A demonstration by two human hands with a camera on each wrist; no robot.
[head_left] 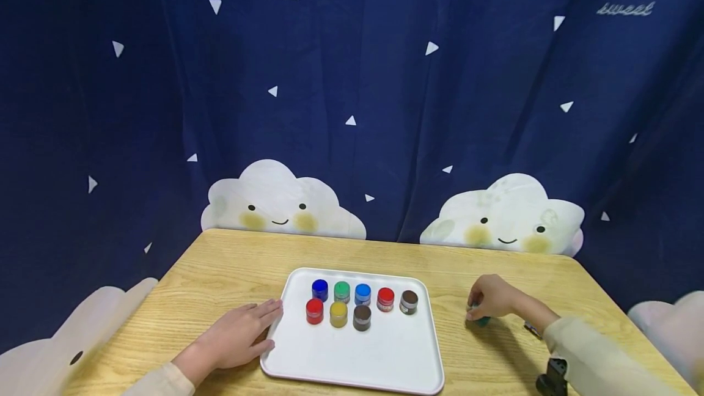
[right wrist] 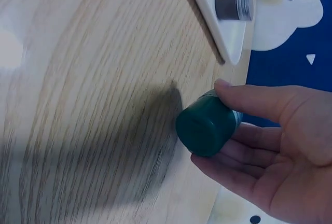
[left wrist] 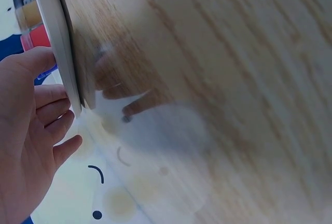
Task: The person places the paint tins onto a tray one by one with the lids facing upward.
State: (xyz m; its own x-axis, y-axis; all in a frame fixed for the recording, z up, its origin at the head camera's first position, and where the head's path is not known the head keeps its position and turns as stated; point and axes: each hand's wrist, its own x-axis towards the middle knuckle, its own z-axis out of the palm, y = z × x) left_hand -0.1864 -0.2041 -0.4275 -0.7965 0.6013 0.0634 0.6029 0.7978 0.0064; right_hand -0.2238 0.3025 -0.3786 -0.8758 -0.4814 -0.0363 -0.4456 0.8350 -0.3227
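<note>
Dark green lid, small round jar (right wrist: 207, 124): the right hand (head_left: 491, 298) grips it with thumb on top and fingers curled beneath, low over the wooden table (head_left: 220, 274), well to the right of the white tray (head_left: 385, 359). Whether the jar's base touches the wood cannot be told from either view.

Left hand (head_left: 238, 335) lies flat and relaxed on the table, fingertips against the tray's left rim, holding nothing.

On the tray, eight jars in two rows: back row blue (head_left: 319, 289), green (head_left: 341, 291), lighter blue (head_left: 362, 294), red (head_left: 385, 299), brown (head_left: 409, 302); front row red (head_left: 315, 310), yellow (head_left: 338, 314), brown (head_left: 362, 317).

Risk, as a judgement: the jars stand close together, so a hand carrying another jar in could clip a neighbour and topple it. The grip sits near the lid end; a loose lid could let the jar drop.

Writing: the curtain (head_left: 352, 78) reads "smile" over "sweet", twice. Jar labels too small to read.
</note>
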